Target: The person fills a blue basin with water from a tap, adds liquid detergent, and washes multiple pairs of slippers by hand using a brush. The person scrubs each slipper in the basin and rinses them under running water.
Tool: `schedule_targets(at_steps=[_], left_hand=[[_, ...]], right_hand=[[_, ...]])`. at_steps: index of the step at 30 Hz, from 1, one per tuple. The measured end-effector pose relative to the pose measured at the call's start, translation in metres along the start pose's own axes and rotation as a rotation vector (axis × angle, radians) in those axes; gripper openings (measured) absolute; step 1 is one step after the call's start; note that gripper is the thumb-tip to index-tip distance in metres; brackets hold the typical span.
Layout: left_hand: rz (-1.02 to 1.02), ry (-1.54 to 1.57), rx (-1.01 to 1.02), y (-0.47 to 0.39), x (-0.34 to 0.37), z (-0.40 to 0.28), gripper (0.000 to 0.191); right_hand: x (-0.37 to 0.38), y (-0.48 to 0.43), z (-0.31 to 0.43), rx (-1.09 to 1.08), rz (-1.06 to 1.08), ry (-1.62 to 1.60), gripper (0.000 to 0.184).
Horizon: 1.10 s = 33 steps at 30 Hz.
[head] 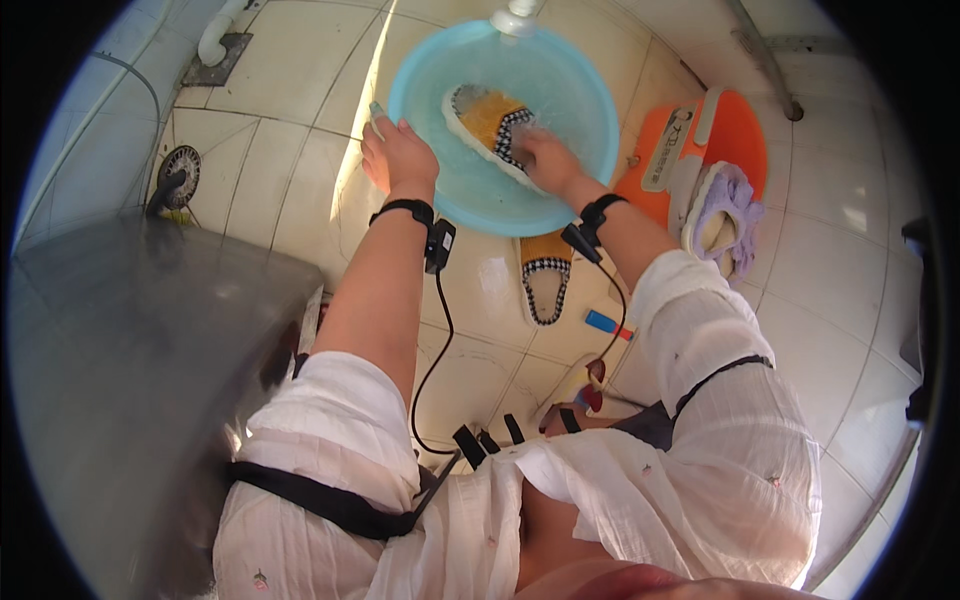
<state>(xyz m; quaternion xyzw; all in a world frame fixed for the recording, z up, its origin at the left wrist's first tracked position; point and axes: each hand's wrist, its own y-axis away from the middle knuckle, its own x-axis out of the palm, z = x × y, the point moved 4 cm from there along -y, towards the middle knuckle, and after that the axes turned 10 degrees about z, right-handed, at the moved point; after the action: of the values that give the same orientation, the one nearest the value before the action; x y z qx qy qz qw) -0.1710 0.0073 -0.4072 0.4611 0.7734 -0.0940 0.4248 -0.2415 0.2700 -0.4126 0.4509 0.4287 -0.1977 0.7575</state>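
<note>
A light blue plastic basin [420,67] of water stands on the tiled floor. In it lies a mustard-yellow slipper [484,116] with black-and-white houndstooth trim and a white sole, slanting down to the right. My right hand [553,161] grips the slipper at its opening; the fingertips are partly hidden by splashing water. Beside the basin's left rim is my left hand [401,157], fingers partly curled. A small teal patch shows at one fingertip, and I cannot tell whether it is a held thing. A matching slipper [546,289] rests on the floor, just below the basin.
An orange mop bucket [652,142] stands at right, with fluffy lilac slippers [720,214] against it. Above the basin hangs a white pipe end [514,19]. A blue-and-red object [609,324] lies on the floor. A steel surface [150,337] fills the left; a drain [180,176] lies beyond.
</note>
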Motion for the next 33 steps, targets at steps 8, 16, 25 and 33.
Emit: schedule_targets(at_steps=[8, 16, 25, 33], left_hand=[[-0.021, -0.015, -0.008, 0.000, 0.000, 0.000, 0.052], [-0.029, -0.033, -0.006, -0.001, 0.002, 0.001, 0.053], [-0.036, -0.017, 0.003, 0.000, -0.001, 0.000, 0.052], [-0.059, -0.034, 0.011, -0.001, -0.002, 0.000, 0.052]], right_hand=[[-0.023, -0.038, -0.022, 0.149, 0.038, -1.026, 0.062], [-0.064, -0.018, 0.010, 0.109, 0.067, -0.697, 0.064], [-0.040, -0.022, 0.051, 0.071, -0.094, -0.509, 0.117], [-0.004, -0.052, 0.084, 0.338, -0.019, -0.131, 0.120]])
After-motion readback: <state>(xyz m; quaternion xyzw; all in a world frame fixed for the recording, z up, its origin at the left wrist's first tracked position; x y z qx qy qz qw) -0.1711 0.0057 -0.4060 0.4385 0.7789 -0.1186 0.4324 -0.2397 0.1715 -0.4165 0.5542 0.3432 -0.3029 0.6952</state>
